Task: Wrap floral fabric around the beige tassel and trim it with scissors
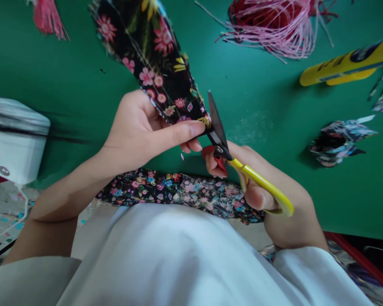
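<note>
My left hand point(147, 131) pinches a long black floral fabric strip point(161, 59) near its lower end, thumb on top. The strip runs up and away toward the top of the view. In my right hand point(255, 178) is a pair of scissors point(221, 146) with dark blades and yellow handles, a red part showing at the fingers. The blades are parted a little at the strip's lower right corner, close to my left thumb. Whether they are cutting the cloth I cannot tell. More floral fabric point(178, 191) lies along the table edge against my body.
Pink and red tasselled cords point(274, 25) lie at the back, a pink tassel point(47, 19) at the upper left. A yellow tube-shaped object point(344, 63) and a loop of patterned fabric point(333, 142) are on the right. A white box point(19, 144) with a cable stands left.
</note>
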A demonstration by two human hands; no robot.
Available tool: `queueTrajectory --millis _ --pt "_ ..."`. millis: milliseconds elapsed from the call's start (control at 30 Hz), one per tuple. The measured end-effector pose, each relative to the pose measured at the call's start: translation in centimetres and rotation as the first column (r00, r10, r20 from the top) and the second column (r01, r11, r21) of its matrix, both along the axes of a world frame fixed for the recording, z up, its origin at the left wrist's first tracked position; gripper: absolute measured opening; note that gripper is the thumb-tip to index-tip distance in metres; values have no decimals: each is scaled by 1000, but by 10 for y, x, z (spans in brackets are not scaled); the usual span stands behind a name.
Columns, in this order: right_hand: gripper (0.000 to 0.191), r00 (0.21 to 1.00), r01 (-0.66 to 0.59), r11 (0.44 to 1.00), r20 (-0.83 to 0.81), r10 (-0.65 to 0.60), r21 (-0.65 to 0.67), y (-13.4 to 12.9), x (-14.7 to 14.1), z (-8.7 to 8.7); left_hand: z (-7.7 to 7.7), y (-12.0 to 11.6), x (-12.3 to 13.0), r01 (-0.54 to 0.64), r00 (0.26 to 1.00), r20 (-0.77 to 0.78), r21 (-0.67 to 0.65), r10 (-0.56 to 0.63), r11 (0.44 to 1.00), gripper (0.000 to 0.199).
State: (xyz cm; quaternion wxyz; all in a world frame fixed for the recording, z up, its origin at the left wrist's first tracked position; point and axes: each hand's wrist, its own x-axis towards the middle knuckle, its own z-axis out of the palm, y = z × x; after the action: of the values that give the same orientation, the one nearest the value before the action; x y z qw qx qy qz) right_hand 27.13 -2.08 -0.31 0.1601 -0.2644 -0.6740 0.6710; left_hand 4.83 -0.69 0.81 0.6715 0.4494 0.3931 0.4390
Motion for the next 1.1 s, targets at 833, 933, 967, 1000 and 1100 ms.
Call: queueTrajectory --millis 833,933,967,1000,1100 --pt "68 999 -24 1000 29 24 0 3 0 2 -5 -1 -4 81 997 -11 -12 -81 997 10" --pt "70 997 -13 1000 82 13 2 3 -1 5 -3 0 -3 65 998 -22 -22 -66 998 11" --pt "70 996 -16 1000 86 16 2 3 -1 6 -2 0 -3 57 998 -21 -28 -58 998 11" --pt "70 996 -21 1000 82 20 2 3 -1 5 -1 0 -3 52 998 -24 -33 -52 998 12" --pt "67 999 -43 999 25 43 17 4 0 2 -1 0 -3 55 998 -10 -22 -55 998 14"
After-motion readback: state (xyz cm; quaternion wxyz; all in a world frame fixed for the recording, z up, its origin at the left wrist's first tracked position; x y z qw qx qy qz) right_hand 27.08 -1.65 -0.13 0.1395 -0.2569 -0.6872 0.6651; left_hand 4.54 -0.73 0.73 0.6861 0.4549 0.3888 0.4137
